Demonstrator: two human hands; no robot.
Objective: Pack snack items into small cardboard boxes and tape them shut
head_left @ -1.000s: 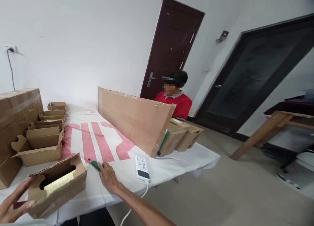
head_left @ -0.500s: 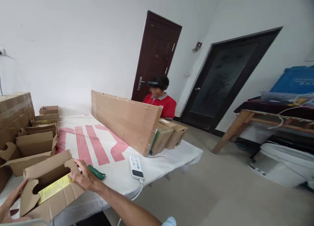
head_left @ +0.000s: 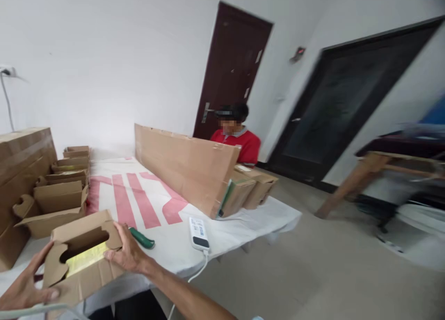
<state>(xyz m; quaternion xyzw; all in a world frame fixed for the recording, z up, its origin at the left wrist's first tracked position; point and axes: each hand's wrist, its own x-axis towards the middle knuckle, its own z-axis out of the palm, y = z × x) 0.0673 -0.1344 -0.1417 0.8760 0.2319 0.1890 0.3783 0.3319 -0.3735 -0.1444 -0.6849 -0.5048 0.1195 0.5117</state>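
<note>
A small open cardboard box [head_left: 85,273] with a yellow-green item inside sits at the near edge of the table [head_left: 163,246]. My left hand [head_left: 26,287] grips its near left corner. My right hand [head_left: 128,252] holds its right side, fingers on the flap. A green-handled tool [head_left: 142,239] lies on the cloth just right of my right hand.
Several open cardboard boxes [head_left: 55,206] line the left side beside a large brown carton [head_left: 21,171]. A tall cardboard sheet [head_left: 187,167] stands across the table, a person in a red shirt [head_left: 239,141] behind it. A white power bank [head_left: 198,232] with cable lies near the edge.
My right hand left the table by the green tool and came onto the box's right side. The view swung right, then back left.
</note>
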